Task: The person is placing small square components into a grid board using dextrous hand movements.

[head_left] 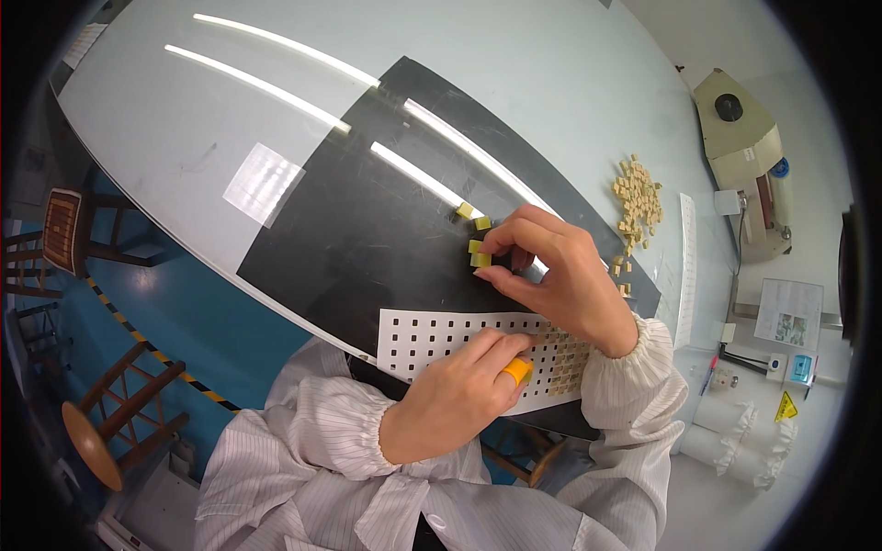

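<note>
My right hand (pixel 570 275) is closed in a pinch, thumb and index finger on a small yellow-green block (pixel 480 260) at the black mat (pixel 349 230). Two similar yellow-green blocks (pixel 466 210) lie just beyond the fingertips. Over a white board with rows of square holes (pixel 432 337), my left hand (pixel 457 395) rests with its fingers curled. An orange piece (pixel 517 369) shows at its thumb side; whether it is worn or held is unclear. A yellowish bit beside it is partly hidden. Small tan pieces (pixel 568 367) fill the holes at the board's right end.
A heap of small tan pieces (pixel 637 197) lies on the pale table right of the mat, with several strays nearer. A beige machine (pixel 742 129) stands at the far right. A clear square sheet (pixel 264 184) lies left; wooden stools (pixel 92 445) stand on the blue floor.
</note>
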Tool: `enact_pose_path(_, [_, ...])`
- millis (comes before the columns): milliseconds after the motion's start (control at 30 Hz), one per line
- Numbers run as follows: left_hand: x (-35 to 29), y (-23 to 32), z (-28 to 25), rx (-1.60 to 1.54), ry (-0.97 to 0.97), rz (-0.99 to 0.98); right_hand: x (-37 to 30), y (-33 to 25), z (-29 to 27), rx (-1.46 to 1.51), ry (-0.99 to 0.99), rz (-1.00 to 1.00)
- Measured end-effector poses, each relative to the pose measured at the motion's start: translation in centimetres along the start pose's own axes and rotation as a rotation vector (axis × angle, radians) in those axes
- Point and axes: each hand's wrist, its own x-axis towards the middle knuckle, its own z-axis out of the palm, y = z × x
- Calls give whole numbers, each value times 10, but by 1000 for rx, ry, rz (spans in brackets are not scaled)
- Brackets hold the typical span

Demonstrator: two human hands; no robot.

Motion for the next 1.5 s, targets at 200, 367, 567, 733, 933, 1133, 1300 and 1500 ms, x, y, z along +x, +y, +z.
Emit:
enact_pose_path(200, [0, 0, 1, -4, 4, -7, -5, 0, 7, -177, 48, -92])
enact_pose_path(367, [0, 1, -1, 20, -13, 0, -11, -6, 7, -225, 21, -109])
enact_pose_path(567, [0, 0, -2, 17, 0, -3, -14, -11, 7, -204, -32, -59])
enact_pose_path(733, [0, 1, 0, 27, 15, 4, -16, -10, 8, -229, -22, -76])
enact_pose_path(933, [1, 0, -1, -13, 33, -6, -7, -16, 11, -116, 221, 47])
enact_pose_path(1133, [0, 1, -1, -1, 30, -2, -3, -13, 21, -116, 208, 132])
enact_pose_path(1300, [1, 2, 1, -26, 27, -23, -7, -12, 20, -161, 173, 104])
enact_pose_path(1500, [0, 2, -2, -15, 19, -25, -39, -19, -5, -89, 164, 100])
